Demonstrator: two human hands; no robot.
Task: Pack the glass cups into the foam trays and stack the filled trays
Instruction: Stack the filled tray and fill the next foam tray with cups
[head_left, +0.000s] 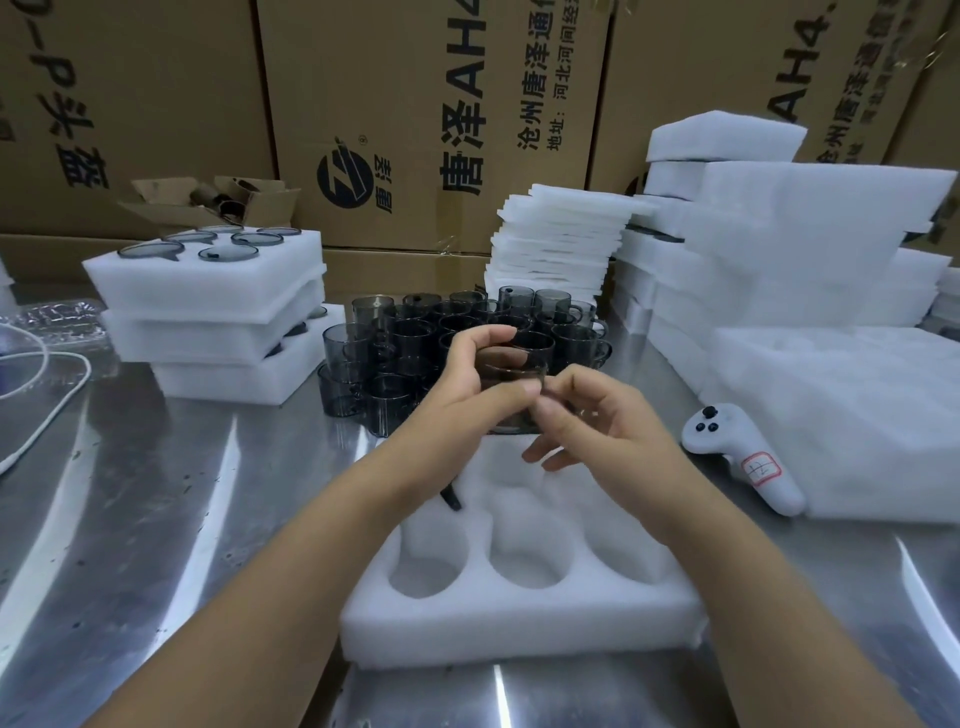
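Holding one smoky grey glass cup (511, 371) above the far edge of the white foam tray with round pockets (493, 631), the left hand (462, 384) grips its rim while the right hand (597, 421) pinches its near side, probably to orient the handle for a pocket. Loose grey cups (415, 338) wait beyond the tray; filled trays (208, 291) are stacked to its far left.

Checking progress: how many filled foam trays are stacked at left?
3: top white foam tray, grey glass cup rims showing; middle tray under it; bottom tray on the metal table. None hidden.
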